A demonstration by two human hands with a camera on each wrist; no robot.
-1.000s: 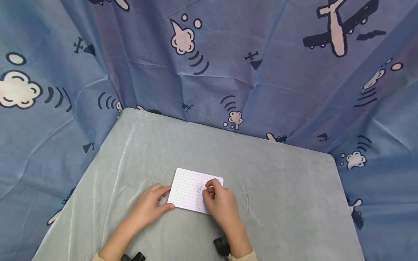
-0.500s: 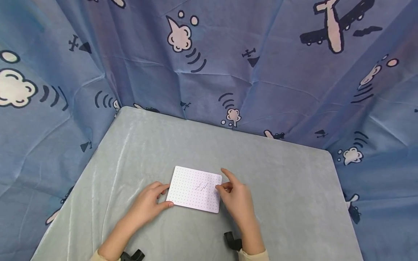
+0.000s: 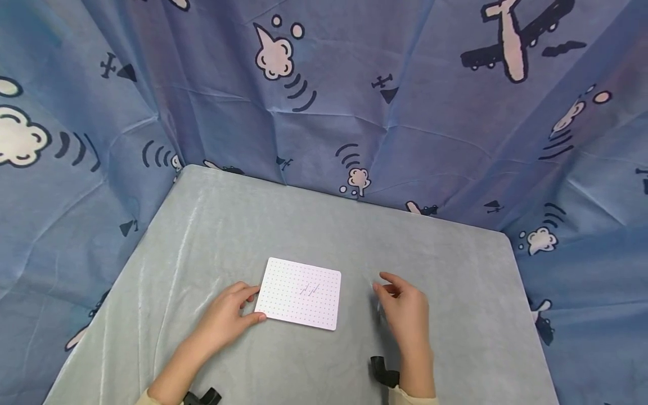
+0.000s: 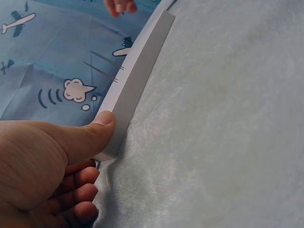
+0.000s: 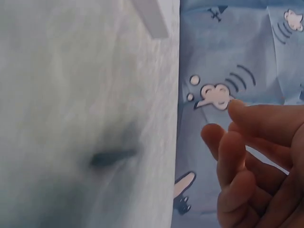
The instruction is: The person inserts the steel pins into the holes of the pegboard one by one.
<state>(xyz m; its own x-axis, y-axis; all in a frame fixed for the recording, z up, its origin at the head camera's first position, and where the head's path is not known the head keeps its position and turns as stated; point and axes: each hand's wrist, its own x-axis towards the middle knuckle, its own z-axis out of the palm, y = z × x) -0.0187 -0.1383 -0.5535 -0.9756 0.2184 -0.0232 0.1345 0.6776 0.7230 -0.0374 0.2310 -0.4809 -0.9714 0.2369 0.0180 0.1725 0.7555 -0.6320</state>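
A white board [image 3: 298,292] with a grid of small holes lies flat on the table, seen edge-on in the left wrist view. Two thin metal pins [image 4: 99,71] stand up from it, slightly right of its middle in the head view. My left hand [image 3: 228,312] holds the board's left end, thumb on the near corner and index finger at the left edge. To the right of the board is my right hand [image 3: 405,309], thumb and index finger apart, with nothing seen between them. Beside its thumb, a thin, faint translucent piece [image 3: 378,308] shows on the cloth.
Pale grey-green velvety cloth [image 3: 283,225] covers the table. A blue curtain [image 3: 314,129] printed with planes and clouds hangs behind it and along both sides. Black wrist mounts [image 3: 385,372] sit by both forearms.
My right hand has left the board, its fingers parting, and moved right. Two pins now show where it was; one showed beside the fingers before. My left hand stays on the board.
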